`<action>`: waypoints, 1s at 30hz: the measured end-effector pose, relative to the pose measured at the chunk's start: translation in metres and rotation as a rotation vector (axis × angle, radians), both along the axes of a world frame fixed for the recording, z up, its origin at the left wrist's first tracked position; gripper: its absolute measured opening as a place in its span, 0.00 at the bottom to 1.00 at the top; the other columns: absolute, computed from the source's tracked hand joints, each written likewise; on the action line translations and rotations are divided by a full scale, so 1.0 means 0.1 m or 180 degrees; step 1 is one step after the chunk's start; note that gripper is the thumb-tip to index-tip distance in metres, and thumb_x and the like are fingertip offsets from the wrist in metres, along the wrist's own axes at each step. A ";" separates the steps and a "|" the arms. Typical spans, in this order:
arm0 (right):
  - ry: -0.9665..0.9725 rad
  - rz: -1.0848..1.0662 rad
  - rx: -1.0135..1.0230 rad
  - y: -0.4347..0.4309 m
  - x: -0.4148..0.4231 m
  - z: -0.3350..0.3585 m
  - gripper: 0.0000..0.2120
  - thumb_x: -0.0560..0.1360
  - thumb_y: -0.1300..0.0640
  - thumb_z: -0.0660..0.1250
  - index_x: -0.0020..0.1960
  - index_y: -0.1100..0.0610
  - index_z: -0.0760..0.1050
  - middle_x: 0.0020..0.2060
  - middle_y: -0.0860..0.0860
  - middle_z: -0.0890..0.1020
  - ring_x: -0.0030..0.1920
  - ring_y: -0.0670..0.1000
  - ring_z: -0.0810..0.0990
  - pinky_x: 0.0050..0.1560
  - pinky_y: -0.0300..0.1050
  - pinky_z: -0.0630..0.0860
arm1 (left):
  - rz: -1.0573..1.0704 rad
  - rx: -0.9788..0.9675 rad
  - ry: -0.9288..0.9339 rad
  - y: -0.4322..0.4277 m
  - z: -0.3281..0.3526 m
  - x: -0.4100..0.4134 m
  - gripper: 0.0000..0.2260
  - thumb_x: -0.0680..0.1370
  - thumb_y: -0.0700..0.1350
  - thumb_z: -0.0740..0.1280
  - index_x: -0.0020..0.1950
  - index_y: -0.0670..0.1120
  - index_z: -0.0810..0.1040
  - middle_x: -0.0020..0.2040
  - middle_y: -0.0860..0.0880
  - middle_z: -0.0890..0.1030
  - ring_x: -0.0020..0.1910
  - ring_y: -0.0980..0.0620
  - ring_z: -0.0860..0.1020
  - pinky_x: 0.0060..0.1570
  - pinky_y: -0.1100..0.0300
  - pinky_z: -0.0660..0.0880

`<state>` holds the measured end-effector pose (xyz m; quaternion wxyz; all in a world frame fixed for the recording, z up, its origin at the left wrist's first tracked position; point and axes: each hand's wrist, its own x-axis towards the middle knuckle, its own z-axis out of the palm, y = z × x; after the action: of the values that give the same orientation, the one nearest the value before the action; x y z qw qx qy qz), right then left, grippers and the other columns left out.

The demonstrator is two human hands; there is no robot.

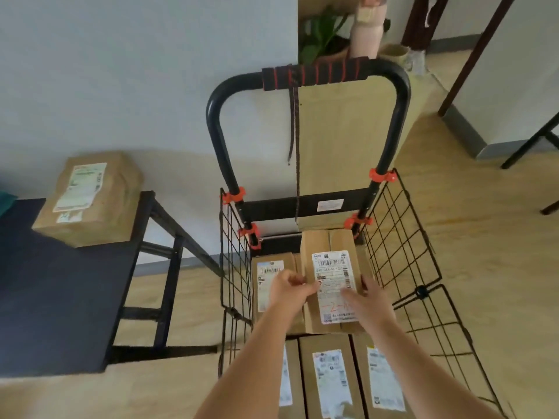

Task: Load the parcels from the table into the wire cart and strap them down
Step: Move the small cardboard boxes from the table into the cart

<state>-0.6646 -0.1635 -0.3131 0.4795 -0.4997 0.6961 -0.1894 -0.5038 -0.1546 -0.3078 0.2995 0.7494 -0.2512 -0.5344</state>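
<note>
Box (331, 267) in cart (402, 237), label up, long axis toward handle (314, 74); left grip (290, 293) pinches left edge, right grip (367, 300) clasps right edge.

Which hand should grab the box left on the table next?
Probably the left. The table parcel sits left of the cart, nearer the left hand; the right hand is on the far side of the box both hold.

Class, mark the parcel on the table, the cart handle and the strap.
parcel on the table (81, 189): head view, on its label.
cart handle (314, 74): head view, wrapped grip.
strap (297, 164): head view, hanging length.
</note>
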 end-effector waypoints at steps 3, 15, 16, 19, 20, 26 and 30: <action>-0.0031 0.0117 0.0126 -0.16 0.03 -0.30 0.13 0.77 0.57 0.67 0.60 0.48 0.74 0.50 0.46 0.84 0.45 0.45 0.83 0.38 0.43 0.83 | 0.0036 0.0123 -0.0125 -0.11 -0.26 0.00 0.12 0.73 0.44 0.75 0.51 0.49 0.75 0.52 0.51 0.81 0.50 0.54 0.81 0.50 0.59 0.80; 0.0057 0.0216 0.0476 -0.42 0.09 -0.95 0.15 0.76 0.56 0.68 0.62 0.50 0.73 0.52 0.46 0.83 0.46 0.45 0.83 0.38 0.41 0.82 | 0.0096 0.0508 -0.0551 -0.36 -0.87 -0.07 0.12 0.75 0.43 0.73 0.55 0.49 0.74 0.48 0.55 0.77 0.47 0.57 0.77 0.37 0.69 0.71; 0.0067 0.0241 0.0498 -0.41 0.09 -0.98 0.15 0.76 0.56 0.68 0.62 0.50 0.73 0.52 0.46 0.83 0.47 0.46 0.83 0.39 0.43 0.83 | 0.0103 0.0545 -0.0584 -0.35 -0.89 -0.07 0.12 0.75 0.43 0.73 0.54 0.49 0.74 0.46 0.56 0.77 0.45 0.58 0.77 0.35 0.70 0.70; 0.0075 0.0274 0.0536 -0.42 0.09 -1.03 0.15 0.76 0.55 0.68 0.62 0.50 0.72 0.52 0.46 0.83 0.48 0.48 0.83 0.42 0.46 0.84 | 0.0132 0.0648 -0.0627 -0.34 -0.94 -0.07 0.12 0.75 0.42 0.73 0.54 0.49 0.74 0.45 0.56 0.77 0.47 0.57 0.78 0.35 0.70 0.71; 0.0087 0.0281 0.0538 -0.43 0.09 -1.04 0.15 0.76 0.55 0.68 0.62 0.49 0.72 0.52 0.45 0.83 0.48 0.47 0.83 0.42 0.46 0.84 | 0.0131 0.0671 -0.0647 -0.35 -0.95 -0.08 0.12 0.75 0.42 0.73 0.54 0.49 0.74 0.45 0.56 0.77 0.47 0.57 0.78 0.35 0.70 0.72; 0.0122 0.0314 0.0609 -0.45 0.11 -1.05 0.14 0.77 0.56 0.67 0.62 0.51 0.72 0.53 0.47 0.83 0.48 0.49 0.83 0.41 0.44 0.84 | 0.0098 0.0705 -0.0834 -0.37 -0.96 -0.11 0.13 0.76 0.40 0.72 0.58 0.48 0.74 0.51 0.54 0.78 0.46 0.56 0.77 0.32 0.70 0.69; 0.0225 0.0307 0.0577 -0.43 0.12 -0.99 0.17 0.78 0.56 0.66 0.66 0.54 0.71 0.54 0.49 0.83 0.47 0.48 0.83 0.40 0.44 0.83 | -0.0011 0.0792 -0.0856 -0.32 -0.91 -0.15 0.17 0.76 0.40 0.71 0.63 0.48 0.73 0.58 0.51 0.80 0.48 0.55 0.77 0.35 0.69 0.70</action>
<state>-0.6529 -0.2064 -0.4125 0.5064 -0.4935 0.7020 -0.0846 -0.5190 -0.1868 -0.3989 0.1672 0.8449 -0.2222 -0.4569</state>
